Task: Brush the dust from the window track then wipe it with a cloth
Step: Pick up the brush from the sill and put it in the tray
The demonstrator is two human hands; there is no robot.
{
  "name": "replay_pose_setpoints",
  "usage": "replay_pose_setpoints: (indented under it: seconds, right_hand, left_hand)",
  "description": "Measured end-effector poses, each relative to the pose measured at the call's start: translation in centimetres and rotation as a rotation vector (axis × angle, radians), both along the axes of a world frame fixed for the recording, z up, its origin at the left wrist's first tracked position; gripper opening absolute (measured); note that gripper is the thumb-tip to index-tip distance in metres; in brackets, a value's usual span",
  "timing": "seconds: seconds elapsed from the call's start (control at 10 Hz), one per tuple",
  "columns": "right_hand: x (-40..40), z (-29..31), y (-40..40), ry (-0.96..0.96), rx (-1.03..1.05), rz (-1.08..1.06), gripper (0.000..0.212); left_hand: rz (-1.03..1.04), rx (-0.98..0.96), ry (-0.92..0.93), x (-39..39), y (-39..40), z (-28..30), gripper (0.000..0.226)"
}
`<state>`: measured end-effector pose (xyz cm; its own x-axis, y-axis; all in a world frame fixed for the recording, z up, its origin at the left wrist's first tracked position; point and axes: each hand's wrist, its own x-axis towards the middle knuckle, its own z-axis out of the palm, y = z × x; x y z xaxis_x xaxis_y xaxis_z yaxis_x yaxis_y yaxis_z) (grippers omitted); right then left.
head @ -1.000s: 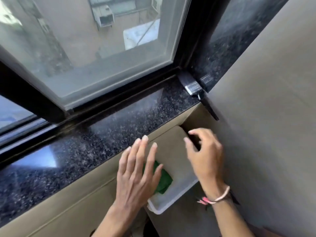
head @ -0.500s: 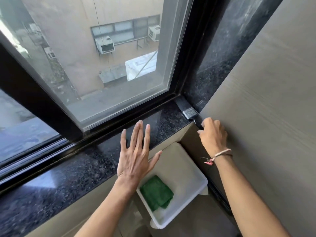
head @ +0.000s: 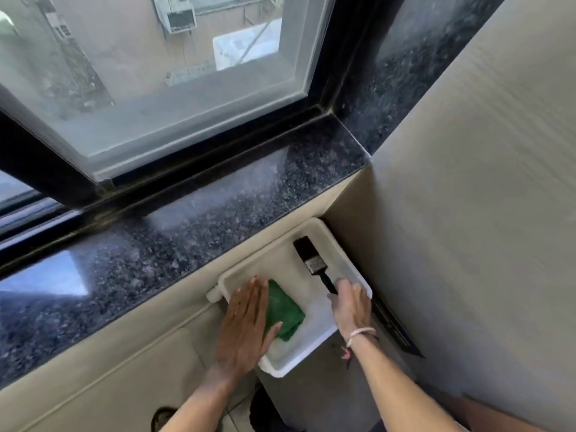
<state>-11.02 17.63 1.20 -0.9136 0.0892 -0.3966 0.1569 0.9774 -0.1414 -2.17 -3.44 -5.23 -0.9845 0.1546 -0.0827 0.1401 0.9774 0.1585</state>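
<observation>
Window track (head: 199, 163): dark metal channel, running along the foot of the glass pane between the black frame and the far edge of the speckled black granite sill (head: 193, 226); dusty pale streaks show along it. Nothing lies on the sill.

Head view, further items:

White rectangular plastic tray (head: 314, 344), below the sill's front edge, tucked into the corner where the beige wall under the sill meets the beige side wall.

Green folded cloth (head: 285, 314), lying in the tray near its left edge, partly covered.

Flat paintbrush with black bristles, metal ferrule and black handle (head: 313, 260), in the tray towards its far right corner, bristles pointing to the far edge, handle pointing back to the near right edge.

Left hand (head: 246, 325): flat, fingers straight and together, thumb spread, palm down over the tray's left rim and the cloth's left part; it grips nothing.

Right hand (head: 352, 307): over the tray's right edge, fingers curled around the end of the brush handle. A pale cord bracelet (head: 361, 333) circles the wrist.
</observation>
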Motion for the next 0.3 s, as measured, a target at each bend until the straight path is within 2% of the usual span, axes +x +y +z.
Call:
replay_pose_setpoints:
  seconds: [0.1,0.2,0.3]
  right_hand:
    - [-2.6,-2.2,0.0,-0.052,0.090,0.100,0.016]
    - [-2.9,-3.3,0.3,-0.095,0.173,0.222,0.018]
    - [-2.1,-3.1,0.5,-0.063,0.196,0.272,0.018]
  left_hand:
    - [-0.020,-0.060,-0.157,-0.1,0.3,-1.2,0.080]
    - [-0.031,-0.095,-0.203,-0.1,0.0,-0.9,0.080]
    - [-0.020,-0.042,-0.105,-0.7,0.0,1.6,0.077]
